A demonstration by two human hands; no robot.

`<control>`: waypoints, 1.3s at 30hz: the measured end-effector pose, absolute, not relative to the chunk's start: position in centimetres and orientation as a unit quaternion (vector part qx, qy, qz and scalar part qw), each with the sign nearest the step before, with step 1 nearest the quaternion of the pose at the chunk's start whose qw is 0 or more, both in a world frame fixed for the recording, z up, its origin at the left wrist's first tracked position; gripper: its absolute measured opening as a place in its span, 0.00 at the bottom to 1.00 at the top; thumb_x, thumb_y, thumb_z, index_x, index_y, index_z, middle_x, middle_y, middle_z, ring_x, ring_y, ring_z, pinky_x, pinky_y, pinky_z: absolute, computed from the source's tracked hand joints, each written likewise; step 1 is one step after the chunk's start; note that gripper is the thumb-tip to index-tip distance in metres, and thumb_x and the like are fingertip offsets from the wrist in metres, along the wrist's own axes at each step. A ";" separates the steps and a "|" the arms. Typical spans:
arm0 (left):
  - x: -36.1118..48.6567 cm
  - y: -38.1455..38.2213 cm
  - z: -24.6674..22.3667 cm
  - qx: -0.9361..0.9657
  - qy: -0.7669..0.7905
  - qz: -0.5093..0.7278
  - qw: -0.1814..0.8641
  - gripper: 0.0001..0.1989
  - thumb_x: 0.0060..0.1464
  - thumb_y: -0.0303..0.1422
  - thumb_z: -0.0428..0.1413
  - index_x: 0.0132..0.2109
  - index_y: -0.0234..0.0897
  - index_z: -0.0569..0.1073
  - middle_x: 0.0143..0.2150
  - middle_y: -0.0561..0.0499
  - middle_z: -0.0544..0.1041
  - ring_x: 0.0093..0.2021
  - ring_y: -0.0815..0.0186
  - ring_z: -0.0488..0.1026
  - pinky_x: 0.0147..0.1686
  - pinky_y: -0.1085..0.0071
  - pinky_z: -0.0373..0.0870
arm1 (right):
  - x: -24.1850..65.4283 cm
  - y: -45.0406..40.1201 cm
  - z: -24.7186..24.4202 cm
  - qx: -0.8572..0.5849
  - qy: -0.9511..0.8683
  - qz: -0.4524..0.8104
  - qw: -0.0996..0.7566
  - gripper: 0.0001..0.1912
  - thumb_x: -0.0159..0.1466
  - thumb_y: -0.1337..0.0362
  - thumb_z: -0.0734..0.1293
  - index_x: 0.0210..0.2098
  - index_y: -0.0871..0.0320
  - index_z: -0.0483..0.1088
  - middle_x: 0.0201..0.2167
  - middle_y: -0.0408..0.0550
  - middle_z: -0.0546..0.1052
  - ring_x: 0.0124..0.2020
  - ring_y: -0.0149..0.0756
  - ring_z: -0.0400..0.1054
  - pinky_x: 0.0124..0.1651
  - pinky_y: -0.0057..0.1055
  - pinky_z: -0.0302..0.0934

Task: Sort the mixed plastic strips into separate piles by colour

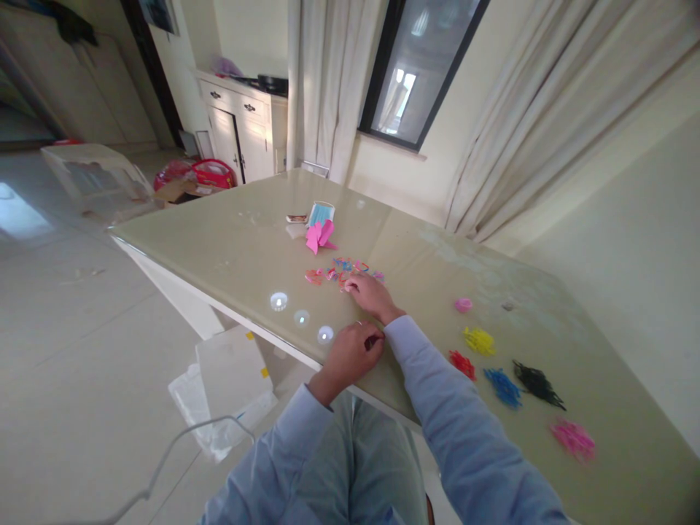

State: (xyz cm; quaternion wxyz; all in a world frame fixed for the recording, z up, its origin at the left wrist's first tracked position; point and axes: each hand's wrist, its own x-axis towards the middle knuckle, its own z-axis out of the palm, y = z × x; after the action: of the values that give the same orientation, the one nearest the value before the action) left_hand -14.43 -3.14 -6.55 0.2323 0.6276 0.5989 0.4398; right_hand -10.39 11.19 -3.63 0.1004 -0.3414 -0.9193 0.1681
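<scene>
My right hand (370,294) reaches over the table to a loose pile of small mixed-colour bands (343,265). Its fingertips are pinched together at the near edge of the pile, and whatever is between them is too small to make out. Nearer the table edge, my left hand (353,356) is closed, fingers curled against the thumb, close beside my right wrist. Anything inside it is hidden. The pile holds red, blue, pink and orange pieces, partly covered by my right hand.
Sorted heaps lie on the right: yellow (480,340), red (462,364), blue (503,387), black (539,384) and pink (573,440). A small pink object (463,305) is nearby. Behind the pile are a pink paper shape (320,237) and a blue-and-white packet (321,213).
</scene>
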 end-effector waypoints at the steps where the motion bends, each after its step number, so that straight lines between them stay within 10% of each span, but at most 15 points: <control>1: -14.4 -3.1 -6.6 0.628 0.598 0.441 0.230 0.07 0.54 0.26 0.54 0.35 0.36 0.78 0.32 0.49 0.79 0.33 0.65 0.72 0.36 0.70 0.66 | -10.4 11.2 -3.7 -0.342 -0.918 0.174 0.103 0.09 0.66 0.71 0.62 0.33 0.58 0.74 0.40 0.50 0.78 0.43 0.37 0.69 0.46 0.29 0.57; 11: -14.5 -3.2 -6.4 0.617 0.604 0.443 0.242 0.08 0.53 0.25 0.54 0.36 0.37 0.78 0.34 0.49 0.80 0.34 0.65 0.74 0.37 0.70 0.69 | -7.9 9.2 -2.7 -0.332 -0.877 0.299 0.178 0.08 0.65 0.65 0.63 0.32 0.59 0.73 0.29 0.44 0.76 0.30 0.31 0.68 0.37 0.28 0.61; 20: -14.6 -3.2 -6.6 0.622 0.594 0.463 0.214 0.08 0.55 0.27 0.54 0.35 0.37 0.78 0.32 0.50 0.79 0.32 0.67 0.74 0.35 0.71 0.69 | -1.4 4.4 -0.2 -0.287 -0.580 0.691 0.322 0.17 0.57 0.52 0.74 0.31 0.57 0.68 0.22 0.36 0.64 0.19 0.22 0.52 0.21 0.22 0.46; 39: -15.1 -3.0 -7.2 0.580 0.640 0.460 0.208 0.16 0.53 0.45 0.54 0.36 0.38 0.79 0.35 0.49 0.81 0.34 0.64 0.76 0.37 0.70 0.72 | 11.6 -1.1 1.6 -0.229 -0.332 0.795 0.453 0.13 0.57 0.60 0.76 0.33 0.56 0.68 0.28 0.37 0.64 0.20 0.22 0.44 0.20 0.20 0.46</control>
State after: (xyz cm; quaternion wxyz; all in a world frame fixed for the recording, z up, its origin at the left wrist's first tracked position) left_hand -15.10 -2.96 -7.16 0.2078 0.5798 0.6395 0.4601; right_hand 11.62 -1.08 1.55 0.4529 -0.2291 -0.3322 0.7950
